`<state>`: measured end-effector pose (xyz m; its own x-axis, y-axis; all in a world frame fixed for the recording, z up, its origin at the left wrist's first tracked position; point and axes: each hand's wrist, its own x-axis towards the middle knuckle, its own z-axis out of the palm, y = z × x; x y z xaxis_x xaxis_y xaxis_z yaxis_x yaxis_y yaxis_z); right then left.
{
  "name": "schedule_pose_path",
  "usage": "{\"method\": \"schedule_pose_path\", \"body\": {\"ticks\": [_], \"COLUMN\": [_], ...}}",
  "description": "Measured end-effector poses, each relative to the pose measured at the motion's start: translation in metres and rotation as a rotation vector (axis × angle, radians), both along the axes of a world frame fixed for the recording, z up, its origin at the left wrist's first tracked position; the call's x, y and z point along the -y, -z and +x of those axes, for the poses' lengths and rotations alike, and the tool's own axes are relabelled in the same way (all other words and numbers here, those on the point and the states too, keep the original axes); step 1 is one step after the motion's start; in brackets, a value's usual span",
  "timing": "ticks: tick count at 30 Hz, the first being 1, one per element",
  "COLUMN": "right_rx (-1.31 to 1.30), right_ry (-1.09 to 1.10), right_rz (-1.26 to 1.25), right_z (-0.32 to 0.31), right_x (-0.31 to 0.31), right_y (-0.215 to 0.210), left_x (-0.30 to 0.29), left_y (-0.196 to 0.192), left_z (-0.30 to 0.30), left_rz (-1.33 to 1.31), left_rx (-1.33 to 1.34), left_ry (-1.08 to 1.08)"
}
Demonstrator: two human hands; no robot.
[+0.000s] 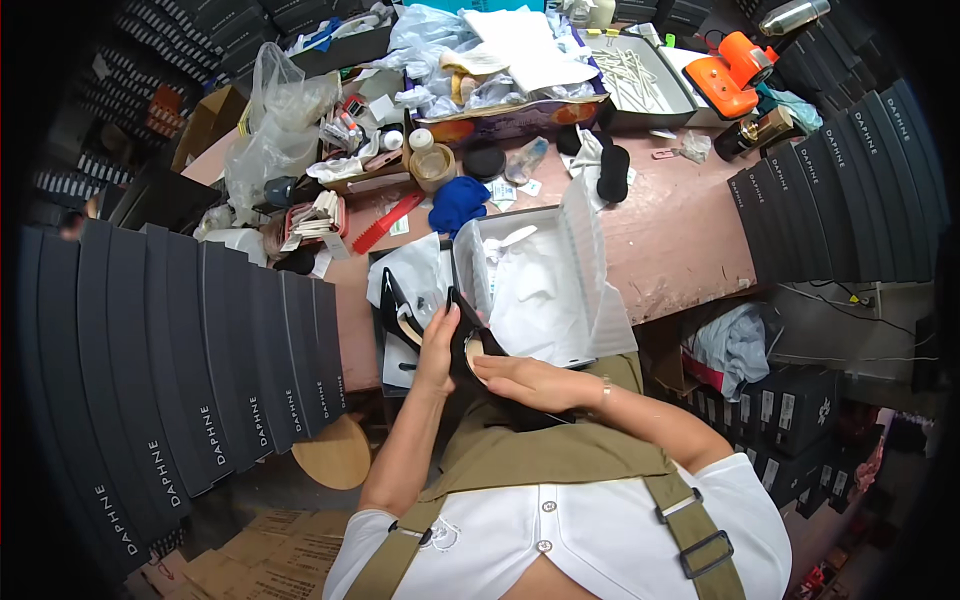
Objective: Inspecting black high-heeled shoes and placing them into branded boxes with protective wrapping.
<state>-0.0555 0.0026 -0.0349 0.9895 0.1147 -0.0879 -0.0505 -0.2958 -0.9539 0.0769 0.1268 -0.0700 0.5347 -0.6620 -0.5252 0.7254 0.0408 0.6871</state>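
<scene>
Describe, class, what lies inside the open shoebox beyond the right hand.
White tissue paper, plus a slim white piece, unidentifiable, towards the far side. Anything beneath the paper is covered.

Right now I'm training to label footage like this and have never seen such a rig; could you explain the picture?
There is no robot here, only a person's bare hands. The single picture comes from the left of two wide fisheye cameras worn on the head, looking down, so straight edges bend toward the rim.

The left hand holds a black shoe; the right hand has its fingers at the shoe's pale insole. Another black shoe lies to the left on white paper. On the pink table are an open box with white paper inside, a blue cloth and a red brush-like tool. Dark box stacks flank both sides.
</scene>
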Motion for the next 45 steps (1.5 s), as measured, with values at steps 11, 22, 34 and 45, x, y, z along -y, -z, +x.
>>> {"method": "schedule_pose_path", "body": {"ticks": [11,22,34,45], "right_rx": [-0.143,-0.082,0.099,-0.044], "right_ry": [0.526,0.287,0.048,0.122], "right_rz": [1.482,1.116,-0.476,-0.692], "right_z": [0.038,0.031,0.009,0.055], "right_x": [0.008,-0.007,0.039,-0.008], "right_y": [-0.041,-0.062,-0.044,0.03], "left_x": [0.019,0.01,0.031,0.0], "left_y": [-0.064,-0.06,-0.034,0.024], "left_z": [-0.009,-0.042,0.02,0.008], "left_rz": [-0.189,0.014,-0.181,0.156], "left_rx": [0.702,0.911,-0.008,0.063], "left_ry": [-0.07,-0.246,0.024,-0.037]}}
